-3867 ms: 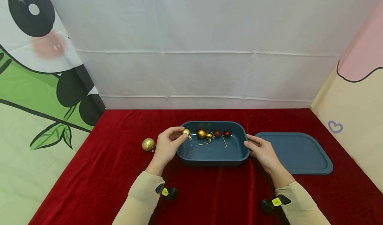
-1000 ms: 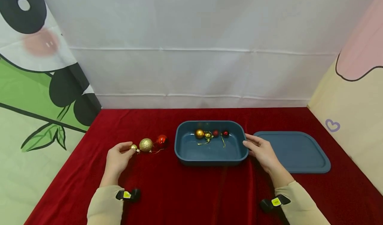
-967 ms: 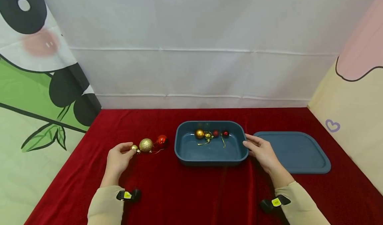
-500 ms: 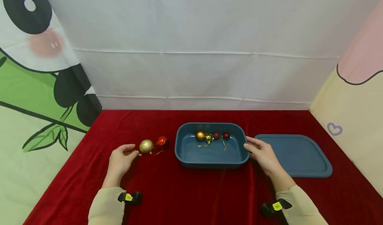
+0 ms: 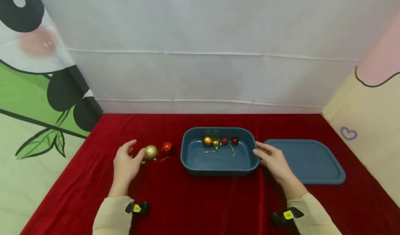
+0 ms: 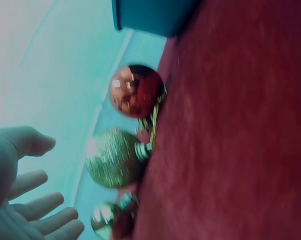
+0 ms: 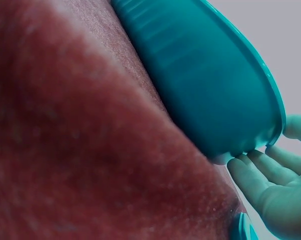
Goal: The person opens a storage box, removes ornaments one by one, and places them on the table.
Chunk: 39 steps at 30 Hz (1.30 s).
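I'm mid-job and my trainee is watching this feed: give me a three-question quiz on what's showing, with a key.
1. Which holds the blue box? A) left hand only; B) right hand only; C) both hands.

2. True or false: the lid covers the blue box.

3. Fill the gap: in the left wrist view, the glittery gold ball lies ____ the small gold ball and the shiny red ball.

Key:
1. B.
2. False; it lies beside the box on the red cloth.
3. Between.
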{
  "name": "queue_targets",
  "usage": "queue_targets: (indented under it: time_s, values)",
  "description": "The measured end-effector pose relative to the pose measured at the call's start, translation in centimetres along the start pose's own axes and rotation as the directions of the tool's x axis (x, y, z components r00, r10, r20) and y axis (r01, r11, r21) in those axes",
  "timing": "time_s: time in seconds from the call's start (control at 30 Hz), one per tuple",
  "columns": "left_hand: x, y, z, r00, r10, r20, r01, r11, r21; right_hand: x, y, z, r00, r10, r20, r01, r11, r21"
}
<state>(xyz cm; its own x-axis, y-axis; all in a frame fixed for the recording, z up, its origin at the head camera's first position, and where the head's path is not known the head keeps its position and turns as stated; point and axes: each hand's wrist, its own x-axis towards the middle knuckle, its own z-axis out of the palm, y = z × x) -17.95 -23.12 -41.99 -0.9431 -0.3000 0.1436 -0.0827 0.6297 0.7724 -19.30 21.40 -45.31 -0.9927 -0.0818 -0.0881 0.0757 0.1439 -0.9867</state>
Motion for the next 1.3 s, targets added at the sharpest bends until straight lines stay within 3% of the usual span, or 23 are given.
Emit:
queue_targets:
  time_s: [0.13, 0.43, 0.6, 0.9, 1.13, 1.3]
  values:
    - [-0.5, 1.3, 0.8, 0.999, 0.043, -0.014, -0.044, 0.998, -0.047, 0.0, -0.1, 0.0, 1.0, 0.005, 0.002, -0.005, 1.0, 0.0]
    - [-0.8, 4.2, 3.2, 0.986, 0.093, 0.141, -0.071, 0.986, -0.151, 0.0, -0.3, 0.1, 1.0, 0.008, -0.007, -0.008, 1.0, 0.01]
    - [-0.7, 5.5, 4.7, 0.977, 0.121, 0.177, -0.084, 0.975, -0.204, -0.2, -0.6, 0.2, 1.0, 0.011, -0.004, -0.011, 1.0, 0.015]
    - [-0.9, 7.7, 6.8, 0.959, 0.206, 0.194, -0.161, 0.96, -0.227, -0.2, -0.4, 0.2, 1.0, 0.01, -0.009, -0.01, 1.0, 0.013]
    - [-1.0, 8.8, 8.0, 0.945, 0.303, 0.127, -0.277, 0.943, -0.186, -0.2, -0.6, 0.1, 1.0, 0.005, -0.009, -0.005, 1.0, 0.009]
    - [-0.8, 9.4, 8.6, 0.936, 0.313, 0.164, -0.277, 0.938, -0.207, -0.3, -0.7, 0.1, 1.0, 0.003, -0.006, -0.003, 1.0, 0.012]
